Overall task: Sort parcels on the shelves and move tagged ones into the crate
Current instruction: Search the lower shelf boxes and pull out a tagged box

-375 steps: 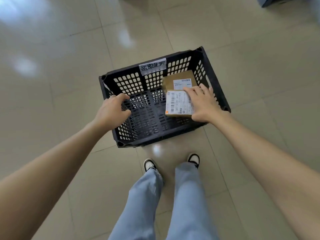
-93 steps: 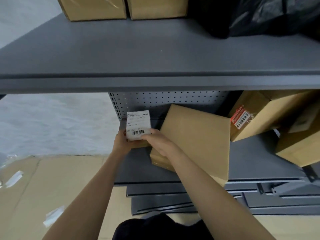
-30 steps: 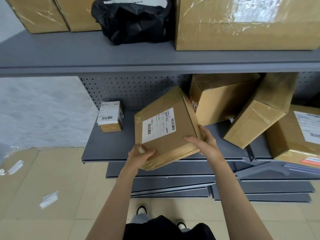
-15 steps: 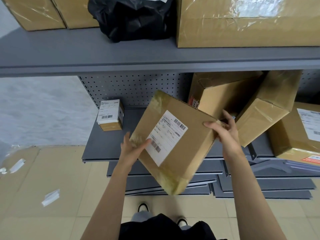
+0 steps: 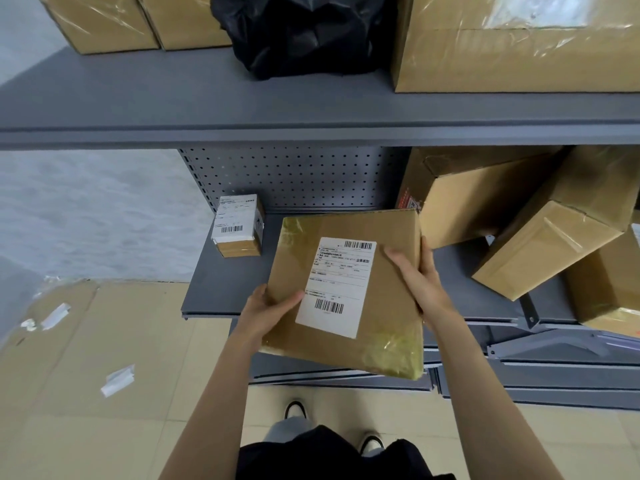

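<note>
I hold a flat brown cardboard parcel (image 5: 377, 317) in front of the lower grey shelf (image 5: 221, 289), its white shipping label with barcodes facing up. My left hand (image 5: 266, 311) grips its lower left edge, thumb on top. My right hand (image 5: 417, 275) grips its right edge, thumb across the top face. A small labelled box (image 5: 237, 225) stands on the lower shelf to the left. The crate is out of view.
Several brown boxes (image 5: 540, 230) lean against each other at the right of the lower shelf. The upper shelf (image 5: 242, 105) carries boxes and a black bag (image 5: 304, 32). Flattened cardboard (image 5: 86, 358) lies on the floor at left, grey metal shelf parts (image 5: 540, 375) under the shelf.
The parcel has turned from a diagonal tilt to nearly square with the label upright towards me. My right hand slid onto its right edge; my left hand now grips the lower left edge.
</note>
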`<state>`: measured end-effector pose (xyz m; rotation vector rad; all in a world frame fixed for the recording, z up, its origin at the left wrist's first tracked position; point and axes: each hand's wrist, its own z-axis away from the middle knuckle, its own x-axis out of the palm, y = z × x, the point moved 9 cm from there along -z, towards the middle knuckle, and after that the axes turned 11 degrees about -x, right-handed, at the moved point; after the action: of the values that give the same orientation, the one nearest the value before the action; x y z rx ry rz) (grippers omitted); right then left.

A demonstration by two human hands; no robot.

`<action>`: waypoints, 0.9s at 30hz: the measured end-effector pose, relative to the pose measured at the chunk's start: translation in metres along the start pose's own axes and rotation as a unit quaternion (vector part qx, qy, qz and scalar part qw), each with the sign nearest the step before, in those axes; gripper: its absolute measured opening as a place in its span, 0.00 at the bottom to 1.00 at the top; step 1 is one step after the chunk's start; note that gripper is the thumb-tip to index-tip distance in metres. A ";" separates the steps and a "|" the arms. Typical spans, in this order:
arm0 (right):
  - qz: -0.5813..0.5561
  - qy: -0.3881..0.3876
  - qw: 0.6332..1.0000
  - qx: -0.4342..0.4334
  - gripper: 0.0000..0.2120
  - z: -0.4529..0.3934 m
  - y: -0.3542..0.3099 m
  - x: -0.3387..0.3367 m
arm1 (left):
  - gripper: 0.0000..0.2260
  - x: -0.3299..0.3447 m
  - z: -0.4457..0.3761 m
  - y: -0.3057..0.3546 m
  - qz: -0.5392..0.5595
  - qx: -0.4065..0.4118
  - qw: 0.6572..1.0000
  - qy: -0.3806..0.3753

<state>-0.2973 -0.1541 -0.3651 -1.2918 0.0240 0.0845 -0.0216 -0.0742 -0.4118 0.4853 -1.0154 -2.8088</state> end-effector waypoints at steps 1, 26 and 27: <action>0.007 -0.011 1.000 0.006 0.48 -0.002 0.003 0.005 | 0.35 -0.004 -0.002 -0.001 0.004 0.000 1.000 0.007; 0.094 0.009 0.995 0.014 0.33 -0.063 0.052 0.055 | 0.39 -0.029 -0.069 0.048 -0.030 0.065 0.997 0.007; 0.120 -0.001 0.993 0.006 0.33 -0.063 0.046 0.058 | 0.40 -0.029 -0.070 0.050 -0.043 0.066 0.997 0.010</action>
<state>-0.2415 -0.1994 -0.4309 -1.2733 0.1781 0.2914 0.0293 -0.1481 -0.4228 0.5836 -1.2088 -2.8169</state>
